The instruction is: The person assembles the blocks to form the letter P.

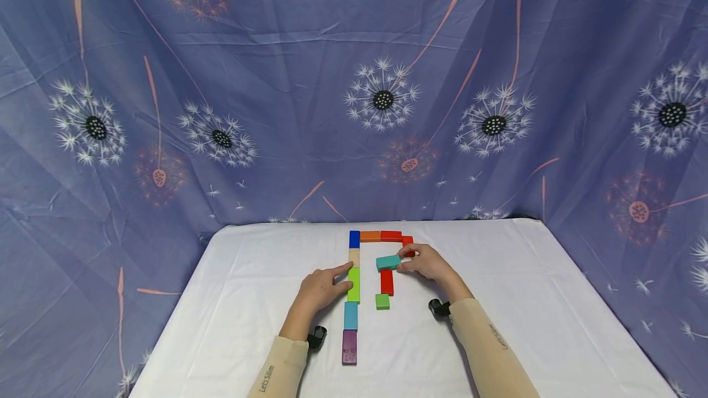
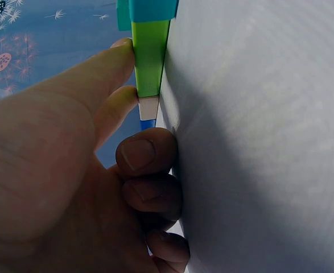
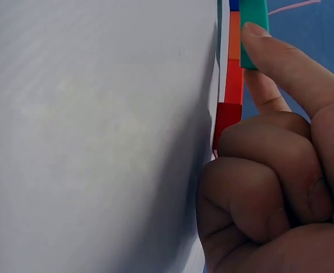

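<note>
My right hand (image 1: 433, 265) pinches one end of a teal block (image 1: 388, 263) between thumb and forefinger, its other fingers curled in. In the right wrist view the teal block (image 3: 254, 48) appears lifted off the cloth. On the left side of a column of blocks, my left hand (image 1: 319, 289) touches with thumb and forefinger. The thumb lies against a lime green block (image 1: 354, 287); the fingertip is by a beige block (image 1: 354, 257). A red block (image 1: 386, 282) lies just in front of the teal one, with a small green block (image 1: 382, 301) nearer me.
The column continues with a dark blue block (image 1: 354, 239) at the far end and a light blue block (image 1: 351, 316) and purple block (image 1: 350, 347) nearer me. An orange block (image 1: 370, 236) and red blocks (image 1: 391, 236) run rightward along the back. White cloth (image 1: 249, 300) covers the table.
</note>
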Demonstrator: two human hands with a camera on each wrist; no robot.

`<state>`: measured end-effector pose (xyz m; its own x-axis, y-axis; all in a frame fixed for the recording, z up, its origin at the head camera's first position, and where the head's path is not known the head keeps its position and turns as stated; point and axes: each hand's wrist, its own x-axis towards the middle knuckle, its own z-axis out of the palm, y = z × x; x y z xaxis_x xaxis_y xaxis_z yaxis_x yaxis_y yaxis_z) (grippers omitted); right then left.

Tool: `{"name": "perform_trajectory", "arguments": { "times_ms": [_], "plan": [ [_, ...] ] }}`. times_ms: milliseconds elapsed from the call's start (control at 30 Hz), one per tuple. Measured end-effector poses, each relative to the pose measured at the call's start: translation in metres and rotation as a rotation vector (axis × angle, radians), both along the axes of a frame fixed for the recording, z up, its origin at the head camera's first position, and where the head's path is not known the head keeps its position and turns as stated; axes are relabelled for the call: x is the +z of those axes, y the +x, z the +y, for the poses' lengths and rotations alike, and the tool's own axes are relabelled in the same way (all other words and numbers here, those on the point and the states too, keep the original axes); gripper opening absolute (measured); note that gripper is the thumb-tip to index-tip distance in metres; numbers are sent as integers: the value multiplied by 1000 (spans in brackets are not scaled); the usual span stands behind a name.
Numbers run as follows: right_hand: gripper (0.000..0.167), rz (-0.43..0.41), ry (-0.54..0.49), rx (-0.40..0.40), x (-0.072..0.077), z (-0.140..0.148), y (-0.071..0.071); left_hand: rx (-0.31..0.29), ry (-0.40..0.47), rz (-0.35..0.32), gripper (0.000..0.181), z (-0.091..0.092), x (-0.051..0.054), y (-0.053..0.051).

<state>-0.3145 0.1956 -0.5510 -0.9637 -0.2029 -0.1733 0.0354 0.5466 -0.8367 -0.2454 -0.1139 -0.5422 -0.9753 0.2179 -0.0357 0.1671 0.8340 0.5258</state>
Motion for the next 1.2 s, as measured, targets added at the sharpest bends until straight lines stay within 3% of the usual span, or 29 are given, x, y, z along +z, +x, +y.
{"name": "perform_trajectory", "arguments": {
  "times_ms": [700,1200],
  "plan": [
    [35,7,-4,-38,2,31,14,7,-3,3,55,-1,1,1],
    [31,22,54,-70,-4,40,12,-8,-13,35,55,1,1,2]
  ]
}}
